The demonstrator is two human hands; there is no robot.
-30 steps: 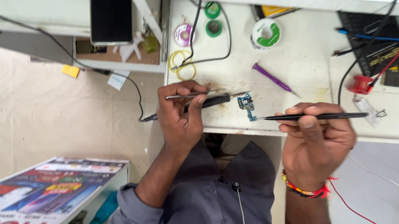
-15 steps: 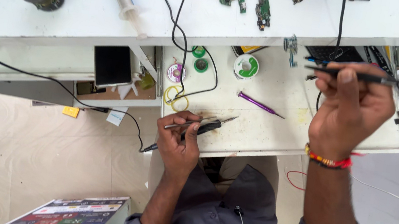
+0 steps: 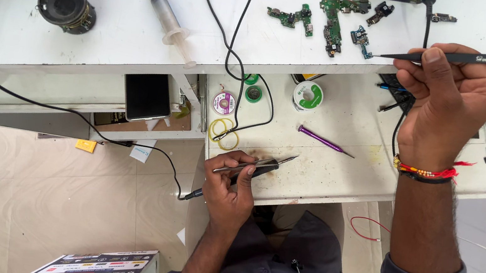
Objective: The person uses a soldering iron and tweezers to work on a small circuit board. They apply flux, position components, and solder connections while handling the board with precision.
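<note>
White worktop (image 3: pixel 112 29), upper level: syringe (image 3: pixel 165 14) and black round holder (image 3: pixel 66 4) above left hand (image 3: pixel 229 195); green circuit boards (image 3: pixel 329 22) just left of right hand (image 3: pixel 447 105). Lower tray (image 3: pixel 327 167): solder spools (image 3: pixel 308 95), purple screwdriver (image 3: pixel 325 140) between hands.

Right hand (image 3: pixel 447 102) with black tweezers (image 3: pixel 450 57) near green circuit boards (image 3: pixel 329 19)

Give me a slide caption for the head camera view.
Right hand reaches black tweezers toward green circuit boards; left hand holds a soldering iron over the pull-out tray.
</note>
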